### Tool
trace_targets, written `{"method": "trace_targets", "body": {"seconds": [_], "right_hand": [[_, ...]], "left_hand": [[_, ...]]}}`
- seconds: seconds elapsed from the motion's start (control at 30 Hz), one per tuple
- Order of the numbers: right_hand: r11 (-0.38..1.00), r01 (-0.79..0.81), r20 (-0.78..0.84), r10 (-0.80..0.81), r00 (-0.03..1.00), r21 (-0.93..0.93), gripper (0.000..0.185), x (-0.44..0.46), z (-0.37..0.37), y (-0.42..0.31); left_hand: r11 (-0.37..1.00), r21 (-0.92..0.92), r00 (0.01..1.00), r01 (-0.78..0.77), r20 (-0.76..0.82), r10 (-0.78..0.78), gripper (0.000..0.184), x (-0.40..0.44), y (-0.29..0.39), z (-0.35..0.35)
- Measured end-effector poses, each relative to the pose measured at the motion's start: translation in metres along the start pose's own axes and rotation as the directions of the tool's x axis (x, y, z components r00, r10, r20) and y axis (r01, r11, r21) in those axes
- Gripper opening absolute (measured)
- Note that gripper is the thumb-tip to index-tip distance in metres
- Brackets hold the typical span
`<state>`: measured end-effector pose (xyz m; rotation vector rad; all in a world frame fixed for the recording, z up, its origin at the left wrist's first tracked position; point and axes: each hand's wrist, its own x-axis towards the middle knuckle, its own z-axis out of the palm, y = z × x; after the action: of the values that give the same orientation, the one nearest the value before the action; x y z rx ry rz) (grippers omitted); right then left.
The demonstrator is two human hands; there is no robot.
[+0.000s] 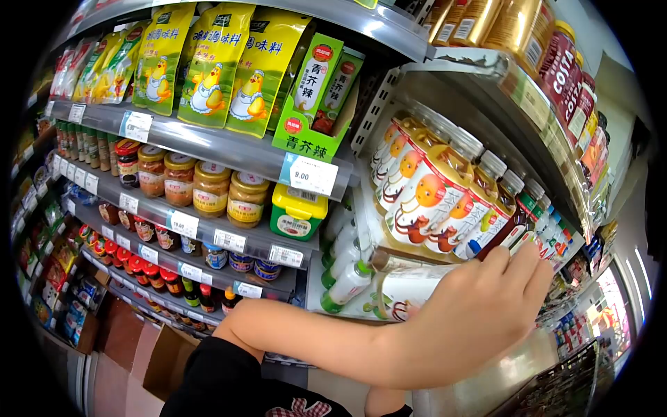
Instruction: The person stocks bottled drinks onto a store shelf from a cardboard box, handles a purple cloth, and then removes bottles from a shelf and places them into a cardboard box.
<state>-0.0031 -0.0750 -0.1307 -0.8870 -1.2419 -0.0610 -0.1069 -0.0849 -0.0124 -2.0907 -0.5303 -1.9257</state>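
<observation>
My left arm reaches across from the lower left, and my left hand (479, 306) is in front of the drink shelf at the right. The back of the hand faces me, with its fingers curled; what they hold, if anything, is hidden. Just above the fingers stand bottles with white labels and an orange cartoon fruit (424, 191). A dark bottle (511, 233) and a small blue item (474, 247) show beside the fingertips. White-labelled packaging (410, 292) is partly covered by the hand. Only a bit of my other arm shows at the bottom edge; my right hand is out of view.
Yellow seasoning bags (208, 69) and a green box (309, 128) line the upper left shelf. Below are glass jars (212, 187) and a yellow-lidded tub (299, 212). Green-capped bottles (347, 285) stand near my forearm. A cardboard box (167, 361) sits on the floor.
</observation>
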Motion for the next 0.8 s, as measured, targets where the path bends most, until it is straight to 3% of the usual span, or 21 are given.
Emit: {"method": "trace_targets", "body": {"seconds": [0.1,0.23,0.27,0.37,0.4,0.5,0.53,0.63,0.77,0.8], "right_hand": [[0.999,-0.028,-0.067,0.031,0.997,0.042,0.08,0.015,0.005,-0.004],[0.987,-0.127,-0.123,0.139,0.983,0.099,0.079,0.03,0.009,-0.007],[0.995,0.098,-0.098,-0.099,0.99,-0.011,0.062,0.037,0.01,0.006],[0.998,0.069,-0.082,-0.067,0.994,0.013,0.062,0.054,0.022,-0.006],[0.995,0.097,-0.094,-0.098,0.991,-0.016,0.064,0.058,0.027,-0.008],[0.999,0.043,-0.101,-0.046,0.994,-0.031,0.072,0.068,0.038,-0.012],[0.996,0.052,-0.101,-0.06,0.993,-0.076,0.066,0.069,0.041,-0.012],[0.998,0.05,-0.119,-0.056,0.991,-0.048,0.064,0.074,0.049,-0.016],[0.994,0.052,-0.028,-0.055,0.998,-0.093,0.075,0.075,0.049,-0.013],[0.992,0.066,-0.068,-0.073,0.995,-0.108,0.072,0.074,0.051,-0.01]], "left_hand": [[0.967,-0.254,0.99,0.031,-0.124,-0.065,0.044,-0.02,-0.016,-0.026],[0.938,-0.188,0.952,0.293,-0.031,-0.304,0.049,-0.078,-0.044,-0.028],[0.92,-0.169,0.933,0.353,-0.01,-0.359,0.05,-0.085,-0.052,-0.023],[0.893,-0.162,0.907,0.419,0.025,-0.421,0.057,-0.096,-0.063,-0.007],[0.891,-0.152,0.904,0.427,0.064,-0.422,0.068,-0.099,-0.066,-0.002],[0.894,-0.093,0.899,0.438,0.065,-0.434,0.073,-0.097,-0.068,0.006],[0.888,-0.096,0.893,0.45,0.044,-0.448,0.077,-0.099,-0.069,0.012],[0.909,0.054,0.909,0.414,0.031,-0.416,0.079,-0.101,-0.071,0.02],[0.904,0.118,0.907,0.412,0.047,-0.419,0.079,-0.097,-0.069,0.024],[0.907,0.115,0.909,0.405,0.051,-0.413,0.08,-0.096,-0.07,0.024]]}}
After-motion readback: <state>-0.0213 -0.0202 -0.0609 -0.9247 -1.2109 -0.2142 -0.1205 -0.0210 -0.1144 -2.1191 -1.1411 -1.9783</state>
